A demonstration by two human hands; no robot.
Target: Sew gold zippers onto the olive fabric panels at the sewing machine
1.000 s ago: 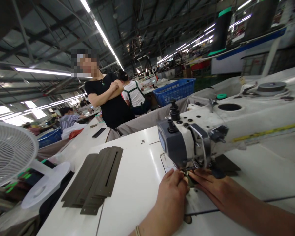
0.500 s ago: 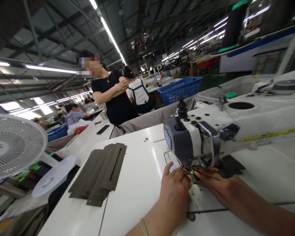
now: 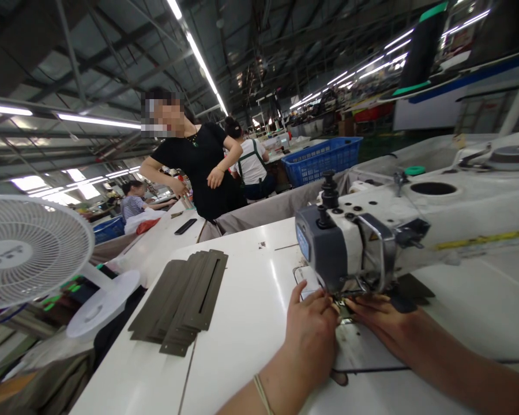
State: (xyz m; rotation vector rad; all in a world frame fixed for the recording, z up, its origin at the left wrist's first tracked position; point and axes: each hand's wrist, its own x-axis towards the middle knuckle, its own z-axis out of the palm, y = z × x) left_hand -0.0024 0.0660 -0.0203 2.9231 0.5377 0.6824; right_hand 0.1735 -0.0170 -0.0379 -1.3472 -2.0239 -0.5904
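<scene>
A white and grey sewing machine (image 3: 372, 230) stands on a white table (image 3: 242, 323). Both of my hands meet right under its needle head. My left hand (image 3: 313, 331) has its fingers bent onto a small dark piece (image 3: 343, 308) at the needle. From the other side my right hand (image 3: 380, 320) presses its fingertips flat on the same piece. The piece is mostly hidden by my fingers and the machine head. More dark material (image 3: 415, 285) shows behind the needle area under the machine arm.
A stack of dark olive slotted strips (image 3: 185, 300) lies on the table to the left. A white fan (image 3: 30, 248) stands at the far left. A person in black (image 3: 203, 167) stands beyond the table, others work behind. A blue basket (image 3: 320, 158) sits farther back.
The person in black has uncrossed the arms and lowered one hand to the far table. My view has shifted slightly. Both my hands stay at the needle.
</scene>
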